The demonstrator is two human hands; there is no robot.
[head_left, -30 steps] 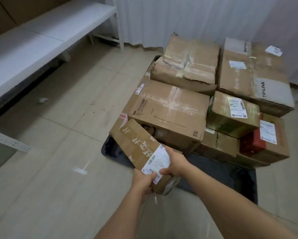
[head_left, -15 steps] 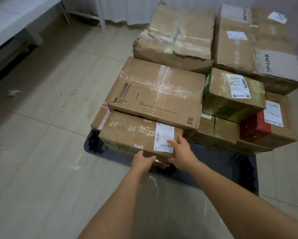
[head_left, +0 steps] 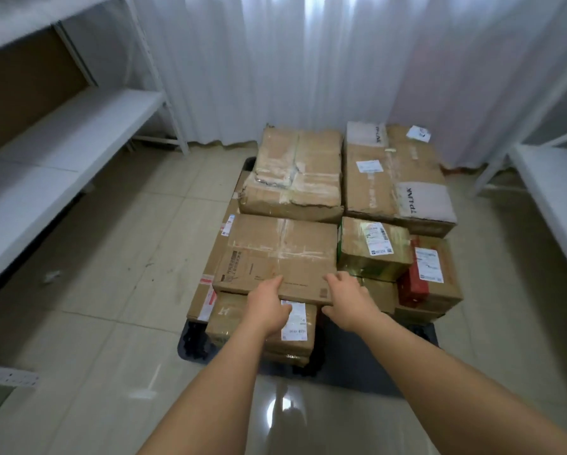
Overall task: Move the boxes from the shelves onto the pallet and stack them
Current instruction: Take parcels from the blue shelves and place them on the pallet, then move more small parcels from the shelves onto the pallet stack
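Shelves (head_left: 62, 136) of white metal line the left wall, their boards bare in view. On the tiled floor (head_left: 104, 290) near them lies a small crumpled scrap (head_left: 50, 276). At centre a dark pallet (head_left: 351, 362) carries the stacked boxes, with a white curtain (head_left: 308, 60) behind. The small box (head_left: 229, 326), bearing a white label (head_left: 295, 321), sits at the pallet's near left corner, tucked under the front edge of the big flat box (head_left: 275, 254). The left hand (head_left: 265, 308) lies over the small box with loosely spread fingers, its fingertips touching the flat box's front edge; it holds nothing. The right hand (head_left: 349, 298) hangs open just beside it, fingers reaching that same edge, gripping nothing. Behind the flat box sits a torn box (head_left: 295, 172). To the right, a green-sided box (head_left: 370, 251) rests on lower cartons, a red-sided box (head_left: 429, 277) is just beside it, and a large box printed TP-LINK (head_left: 397, 178) stands at the back. A second white shelf (head_left: 551, 192) edges in at far right.
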